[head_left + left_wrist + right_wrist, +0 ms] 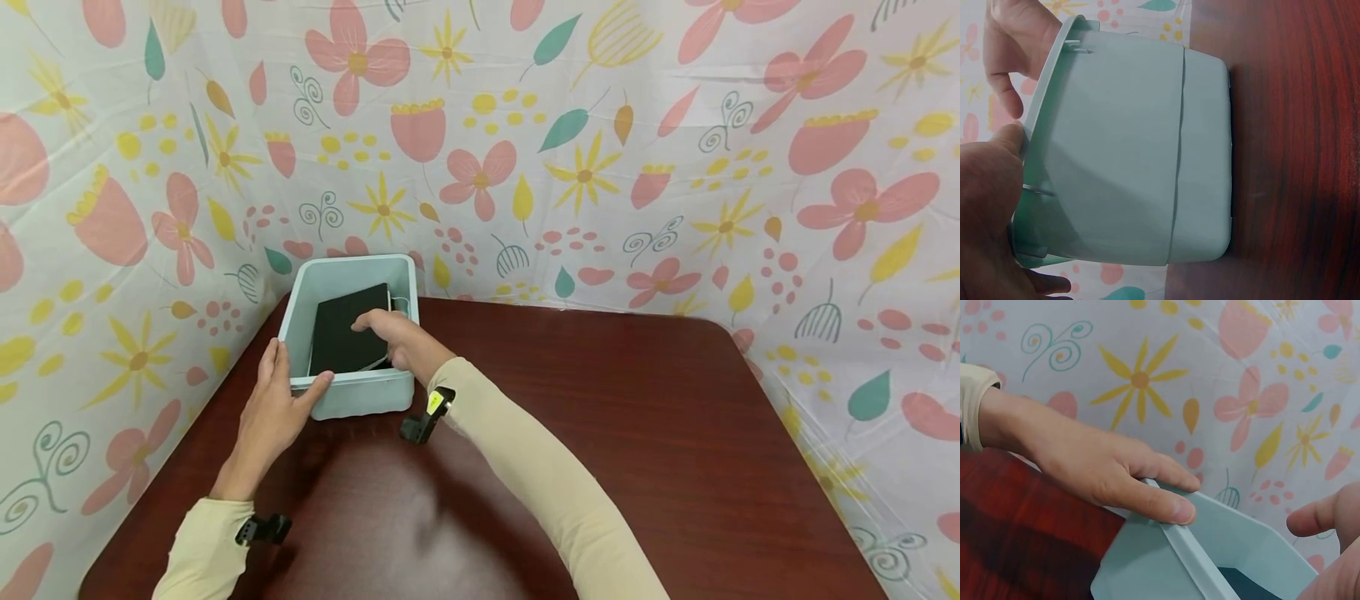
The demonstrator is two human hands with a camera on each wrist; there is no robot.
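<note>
A pale blue-green plastic bin (360,396) stands on the table, and a flat black notebook (341,333) with pale edges lies tilted inside it. My left hand (273,412) holds the bin's near left corner, thumb over the front rim and fingers along the left side. In the right wrist view the left hand (1100,465) grips that rim. My right hand (393,333) reaches into the bin's right side, thumb extended above the notebook. Its other fingers go down beside the notebook, mostly hidden, and I cannot tell what they hold. The left wrist view shows the right hand (1022,44) beyond the rim.
A thin white cord (402,300) shows at the bin's right inner wall. The bin sits at the far left corner of the dark red-brown table (600,417). A flower-printed curtain (540,167) hangs close behind and along the left side. Both wrists carry small black cameras.
</note>
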